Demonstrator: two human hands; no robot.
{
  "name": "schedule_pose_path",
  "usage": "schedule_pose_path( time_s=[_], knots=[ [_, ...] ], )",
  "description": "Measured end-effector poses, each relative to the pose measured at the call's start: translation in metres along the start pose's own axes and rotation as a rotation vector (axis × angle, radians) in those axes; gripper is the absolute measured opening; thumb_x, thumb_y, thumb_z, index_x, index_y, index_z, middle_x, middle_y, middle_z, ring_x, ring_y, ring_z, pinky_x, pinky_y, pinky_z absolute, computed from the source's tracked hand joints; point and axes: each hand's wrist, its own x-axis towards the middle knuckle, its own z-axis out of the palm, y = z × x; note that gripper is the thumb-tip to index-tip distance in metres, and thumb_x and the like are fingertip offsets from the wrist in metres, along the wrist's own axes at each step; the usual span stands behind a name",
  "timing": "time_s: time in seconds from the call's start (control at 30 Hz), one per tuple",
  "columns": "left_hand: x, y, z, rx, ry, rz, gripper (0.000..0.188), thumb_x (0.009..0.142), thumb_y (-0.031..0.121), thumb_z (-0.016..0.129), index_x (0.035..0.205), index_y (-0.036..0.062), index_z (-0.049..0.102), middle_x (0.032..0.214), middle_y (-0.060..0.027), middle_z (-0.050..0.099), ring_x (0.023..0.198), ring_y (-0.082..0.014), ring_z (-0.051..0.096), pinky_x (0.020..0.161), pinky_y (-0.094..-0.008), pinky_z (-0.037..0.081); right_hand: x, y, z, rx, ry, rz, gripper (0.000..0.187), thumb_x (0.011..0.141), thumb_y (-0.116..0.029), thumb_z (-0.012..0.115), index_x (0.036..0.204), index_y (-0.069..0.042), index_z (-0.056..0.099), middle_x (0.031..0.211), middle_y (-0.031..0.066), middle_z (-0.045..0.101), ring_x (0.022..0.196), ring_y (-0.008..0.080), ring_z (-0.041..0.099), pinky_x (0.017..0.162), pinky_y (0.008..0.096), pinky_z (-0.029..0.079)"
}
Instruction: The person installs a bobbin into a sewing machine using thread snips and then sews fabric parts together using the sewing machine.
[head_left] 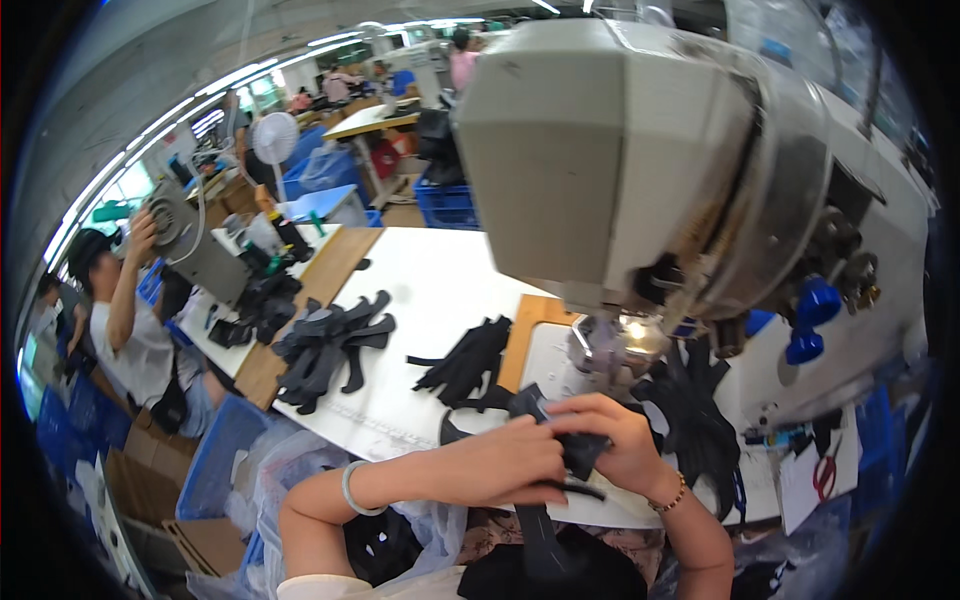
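Note:
My left hand (510, 462), with a pale bangle at the wrist, is closed on dark material in front of a large sewing machine (560, 150). A thin black strip (578, 489) sticks out by its fingers. My right hand (622, 440), wearing a beaded bracelet, pinches a black fabric piece (580, 455) close to the left fingers. The machine's needle area (605, 350) is lit, just beyond both hands. Below them a long dark piece (540, 540) hangs toward my lap. How the held pieces join is hidden by my fingers.
On the white table (440, 260) lie a pile of grey-black curved pieces (335, 345) and a bundle of black strips (465, 360). More black pieces (690, 410) rest at right, near red scissors (825, 475). A blue crate (225, 450) stands at left; a co-worker (125, 320) sits beyond.

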Motion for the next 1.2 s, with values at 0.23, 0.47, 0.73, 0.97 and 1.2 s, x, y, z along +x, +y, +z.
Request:
schedule_pose_path(
  time_s=[0.23, 0.47, 0.73, 0.97, 1.2],
  knots=[
    [0.023, -0.007, 0.001, 0.145, 0.757, -0.418, 0.008, 0.089, 0.007, 0.058, 0.087, 0.0006, 0.055, 0.057, -0.0101, 0.051, 0.046, -0.0197, 0.051, 0.044, -0.0306, 0.039, -0.018, -0.044, -0.020, -0.532, 0.477, -0.069, 0.020, 0.080, -0.001, 0.063, 0.100, -0.005, 0.063, 0.102, 0.0094, 0.060, 0.094, 0.0233, 0.059, 0.081, 0.0355, 0.049],
    [0.029, 0.003, 0.010, 0.021, 0.912, -0.205, 0.006, 0.089, 0.005, 0.056, 0.089, -0.0005, 0.056, 0.062, -0.0095, 0.055, 0.048, -0.0159, 0.054, 0.045, -0.0263, 0.040, -0.003, -0.001, 0.012, -0.824, 0.274, -0.278, 0.028, 0.072, -0.003, 0.064, 0.099, -0.009, 0.067, 0.097, 0.0086, 0.057, 0.088, 0.0246, 0.058, 0.075, 0.0375, 0.049],
    [0.037, 0.005, -0.023, -0.126, 0.773, -0.328, 0.019, 0.087, 0.004, 0.058, 0.071, -0.0028, 0.053, 0.062, -0.0057, 0.043, 0.054, -0.0118, 0.041, 0.049, -0.0258, 0.032, 0.015, -0.001, -0.014, -1.021, 0.405, -0.351, 0.029, 0.071, -0.005, 0.064, 0.099, -0.010, 0.069, 0.093, 0.0044, 0.059, 0.079, 0.0179, 0.057, 0.068, 0.0314, 0.043],
    [0.063, -0.011, -0.020, 0.152, 0.516, -0.449, 0.017, 0.086, 0.013, 0.058, 0.076, 0.0013, 0.055, 0.070, -0.0110, 0.054, 0.058, -0.0264, 0.050, 0.054, -0.0339, 0.037, 0.001, 0.020, -0.025, -1.081, 0.554, -0.332, 0.022, 0.076, -0.009, 0.066, 0.098, -0.011, 0.066, 0.091, -0.0046, 0.063, 0.069, 0.0092, 0.054, 0.069, 0.0281, 0.041],
    [0.073, -0.018, -0.004, 0.606, 0.580, -0.340, 0.015, 0.082, 0.014, 0.062, 0.074, 0.0046, 0.053, 0.068, -0.0064, 0.054, 0.059, -0.0229, 0.052, 0.057, -0.0342, 0.035, -0.008, 0.027, -0.022, -1.045, 0.528, -0.308, 0.029, 0.075, -0.008, 0.066, 0.104, -0.012, 0.066, 0.086, -0.0044, 0.057, 0.066, 0.0099, 0.051, 0.071, 0.0278, 0.040]
  ],
)
